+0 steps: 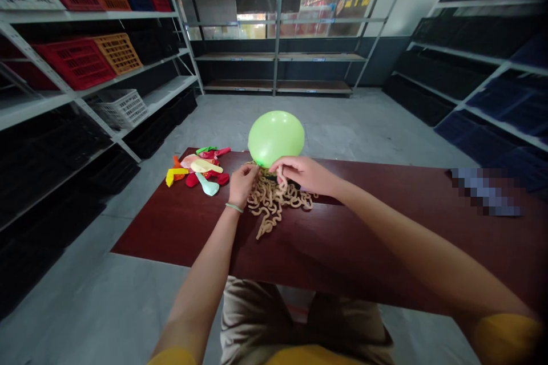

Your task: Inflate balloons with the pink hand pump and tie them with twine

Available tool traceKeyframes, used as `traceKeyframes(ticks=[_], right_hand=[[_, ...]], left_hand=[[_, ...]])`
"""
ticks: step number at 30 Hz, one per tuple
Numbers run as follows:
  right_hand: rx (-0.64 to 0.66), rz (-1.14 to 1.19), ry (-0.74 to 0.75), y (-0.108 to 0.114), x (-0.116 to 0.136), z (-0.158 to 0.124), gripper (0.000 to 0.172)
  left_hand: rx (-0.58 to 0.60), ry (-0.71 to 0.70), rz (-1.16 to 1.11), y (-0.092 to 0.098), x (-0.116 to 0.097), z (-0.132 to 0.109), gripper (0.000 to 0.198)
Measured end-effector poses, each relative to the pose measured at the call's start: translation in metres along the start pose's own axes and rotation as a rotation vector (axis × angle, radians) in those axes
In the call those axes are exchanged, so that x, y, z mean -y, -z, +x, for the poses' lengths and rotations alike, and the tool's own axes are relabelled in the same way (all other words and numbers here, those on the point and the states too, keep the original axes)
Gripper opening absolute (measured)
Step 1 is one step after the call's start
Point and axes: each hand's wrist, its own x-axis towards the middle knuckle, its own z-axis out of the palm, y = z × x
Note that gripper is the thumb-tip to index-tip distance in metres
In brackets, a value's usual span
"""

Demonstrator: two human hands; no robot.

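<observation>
Balloon and cord meet right where your two hands are working, near the far edge of the dark red table [342,245]. The green balloon [276,137] is blown up and round. It sits on the table with its neck turned down toward you, directly above the loose heap of tan cord [274,202].

Your right hand [302,174] comes in from the right with its fingers bent down, pinched on a strand of that cord just under the balloon. Your left hand [242,182], with a pale band [234,207] at the wrist, is curled in toward the same spot. Its back hides the fingertips, so I cannot tell whether it is clamped on the neck, on the cord, or only resting there.

Judging by this, you are at the tying stage, bringing a strand up to the balloon's neck with no finished tie visible. The next move seems to call for one hand to hold the neck firmly while the other leads a single strand around it. That strand has to come free of the tangle without dragging the whole heap along. Go gently near the balloon's skin.

Just left of your left hand lies a small pile of flat balloons [199,168] in red, yellow, green and pale blue, apart from the cord. Shelving with a red crate [75,61] and a white basket [122,107] lines the left wall.
</observation>
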Motion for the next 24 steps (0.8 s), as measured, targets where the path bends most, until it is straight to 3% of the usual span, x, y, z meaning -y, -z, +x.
traceKeyframes(ticks=[5,10,13,24], right_hand=[[0.017,-0.115,-0.037,0.027,0.012,0.013,0.032],[0.069,-0.453,0.141,0.047,0.025,0.039,0.025],[0.067,-0.441,0.097,0.044,0.024,0.058,0.020],[-0.165,-0.448,0.072,0.022,0.038,0.128,0.006]], left_hand=[[0.019,0.020,-0.064,-0.001,0.000,-0.001,0.034],[0.020,-0.008,-0.030,-0.002,-0.001,-0.002,0.033],[-0.003,-0.047,0.063,-0.001,-0.004,-0.002,0.031],[-0.060,-0.185,0.253,-0.005,-0.006,-0.009,0.022]])
